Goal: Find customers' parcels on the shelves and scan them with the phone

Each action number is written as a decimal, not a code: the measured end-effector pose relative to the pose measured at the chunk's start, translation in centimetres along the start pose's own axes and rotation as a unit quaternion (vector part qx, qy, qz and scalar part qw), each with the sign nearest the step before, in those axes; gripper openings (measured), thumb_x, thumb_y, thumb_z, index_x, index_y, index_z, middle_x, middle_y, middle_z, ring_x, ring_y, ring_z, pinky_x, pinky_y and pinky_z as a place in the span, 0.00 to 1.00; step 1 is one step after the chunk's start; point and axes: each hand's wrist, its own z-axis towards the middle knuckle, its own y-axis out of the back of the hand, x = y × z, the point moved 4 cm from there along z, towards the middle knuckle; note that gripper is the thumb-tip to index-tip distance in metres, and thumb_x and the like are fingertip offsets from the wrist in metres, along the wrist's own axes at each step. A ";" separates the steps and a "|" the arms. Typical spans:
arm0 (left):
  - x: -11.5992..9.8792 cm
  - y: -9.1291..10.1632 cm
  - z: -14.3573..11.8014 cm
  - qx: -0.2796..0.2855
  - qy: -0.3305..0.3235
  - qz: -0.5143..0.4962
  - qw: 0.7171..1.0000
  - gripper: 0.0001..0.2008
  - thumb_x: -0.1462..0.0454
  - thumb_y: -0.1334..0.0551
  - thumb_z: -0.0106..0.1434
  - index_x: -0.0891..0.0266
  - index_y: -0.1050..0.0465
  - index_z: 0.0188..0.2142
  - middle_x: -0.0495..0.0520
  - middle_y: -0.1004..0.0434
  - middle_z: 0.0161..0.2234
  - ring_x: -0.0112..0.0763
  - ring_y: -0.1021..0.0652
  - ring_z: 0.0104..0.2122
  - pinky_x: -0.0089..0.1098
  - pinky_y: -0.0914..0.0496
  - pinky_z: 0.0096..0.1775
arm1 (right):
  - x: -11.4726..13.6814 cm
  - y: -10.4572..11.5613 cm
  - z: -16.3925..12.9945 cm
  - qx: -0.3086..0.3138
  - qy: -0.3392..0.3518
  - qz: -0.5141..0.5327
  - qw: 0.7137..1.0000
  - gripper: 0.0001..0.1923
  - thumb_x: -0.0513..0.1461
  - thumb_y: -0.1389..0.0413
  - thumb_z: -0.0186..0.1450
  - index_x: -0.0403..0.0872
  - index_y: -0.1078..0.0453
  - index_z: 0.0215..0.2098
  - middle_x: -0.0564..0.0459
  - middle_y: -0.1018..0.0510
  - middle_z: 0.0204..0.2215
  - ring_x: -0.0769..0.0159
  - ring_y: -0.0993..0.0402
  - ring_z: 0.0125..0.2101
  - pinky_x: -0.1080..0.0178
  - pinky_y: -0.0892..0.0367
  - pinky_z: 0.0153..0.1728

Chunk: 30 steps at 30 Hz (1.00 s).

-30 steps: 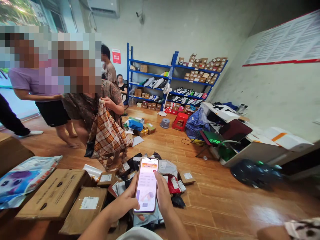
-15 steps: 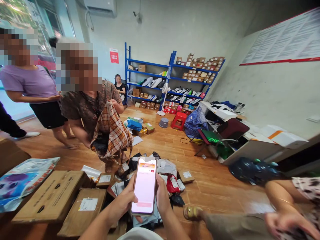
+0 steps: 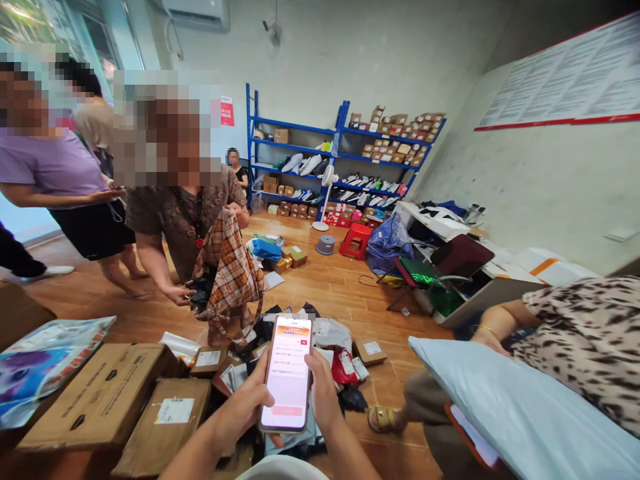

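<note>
A smartphone (image 3: pixel 286 380) with a lit white and pink screen is held upright in front of me. My left hand (image 3: pixel 253 393) grips its left side, thumb at the lower edge of the screen. Along the right side, my right hand (image 3: pixel 323 387) is closed on the phone, its thumb over the upper right of the screen. Behind the phone lies a heap of parcels, with a red packet (image 3: pixel 345 365), a whitish bag (image 3: pixel 331 332) and a small brown box (image 3: pixel 370 351) showing.
Cardboard boxes (image 3: pixel 100 387) stand at lower left beside a blue and white bag (image 3: pixel 47 367). A person opposite holds a plaid bag (image 3: pixel 231 267). On the right, another person in a spotted top holds a pale blue parcel (image 3: pixel 520 407). Blue shelving (image 3: pixel 300 125) lines the back wall.
Lines of text have appeared on the phone screen, and my right thumb has moved onto it. The person on the right has come in holding a large pale blue parcel.
</note>
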 end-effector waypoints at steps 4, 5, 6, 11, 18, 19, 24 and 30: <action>0.7 0.6 0.4 -0.013 -0.007 -0.015 1.000 0.52 0.68 0.46 0.46 0.45 0.84 0.61 0.59 0.41 0.57 0.38 0.24 0.31 0.26 0.32 0.18 | -0.5 -0.2 0.2 0.032 0.005 0.017 0.999 0.18 0.46 0.43 0.50 0.44 0.27 0.35 0.50 0.19 0.27 0.58 0.26 0.27 0.59 0.32 0.31; 0.8 0.7 0.4 -0.012 -0.011 -0.018 1.000 0.53 0.68 0.46 0.45 0.44 0.84 0.60 0.59 0.41 0.57 0.38 0.24 0.31 0.27 0.33 0.17 | -0.6 -0.2 0.2 0.035 0.006 0.019 0.999 0.17 0.44 0.43 0.49 0.44 0.27 0.35 0.50 0.19 0.28 0.58 0.26 0.28 0.59 0.32 0.32; 0.8 0.7 0.4 -0.010 -0.011 -0.018 1.000 0.53 0.68 0.46 0.45 0.43 0.83 0.61 0.59 0.40 0.57 0.38 0.24 0.31 0.27 0.33 0.17 | -0.6 -0.1 0.2 0.036 0.006 0.019 0.999 0.17 0.43 0.44 0.49 0.44 0.27 0.35 0.51 0.19 0.28 0.58 0.26 0.29 0.59 0.32 0.33; 0.1 0.1 -0.1 0.008 0.003 0.008 1.000 0.49 0.69 0.47 0.49 0.45 0.80 0.62 0.59 0.42 0.58 0.43 0.24 0.38 0.26 0.32 0.21 | -0.1 -0.2 -0.1 0.043 0.002 0.019 0.999 0.17 0.42 0.45 0.49 0.44 0.28 0.36 0.51 0.19 0.29 0.59 0.26 0.29 0.59 0.32 0.34; -0.6 -0.2 -0.4 0.006 0.000 0.010 1.000 0.50 0.70 0.47 0.48 0.45 0.81 0.61 0.59 0.41 0.57 0.44 0.25 0.40 0.25 0.32 0.21 | 0.0 -0.5 -0.2 0.047 0.020 0.012 0.999 0.16 0.45 0.45 0.52 0.45 0.27 0.36 0.52 0.20 0.28 0.59 0.27 0.28 0.61 0.33 0.32; -0.7 -0.2 -0.4 0.003 0.001 0.015 1.000 0.50 0.70 0.47 0.48 0.45 0.81 0.61 0.59 0.41 0.57 0.44 0.25 0.40 0.25 0.32 0.21 | -0.1 -0.5 -0.2 0.050 0.024 0.013 0.998 0.17 0.45 0.45 0.52 0.45 0.27 0.37 0.52 0.20 0.29 0.59 0.27 0.28 0.60 0.33 0.32; -0.6 0.1 -0.6 -0.009 0.000 0.033 0.999 0.51 0.69 0.47 0.47 0.47 0.84 0.61 0.59 0.40 0.57 0.43 0.24 0.38 0.26 0.33 0.20 | -0.9 -0.6 0.2 0.064 0.030 0.018 0.997 0.18 0.46 0.45 0.54 0.45 0.27 0.38 0.50 0.20 0.29 0.58 0.26 0.28 0.59 0.31 0.32; -0.3 0.8 -0.8 -0.021 -0.005 0.008 1.000 0.50 0.70 0.48 0.47 0.47 0.80 0.62 0.58 0.41 0.58 0.40 0.24 0.37 0.26 0.31 0.21 | -1.1 -1.0 0.2 0.063 0.004 0.003 0.998 0.21 0.52 0.45 0.58 0.44 0.29 0.39 0.49 0.19 0.30 0.60 0.25 0.29 0.60 0.30 0.31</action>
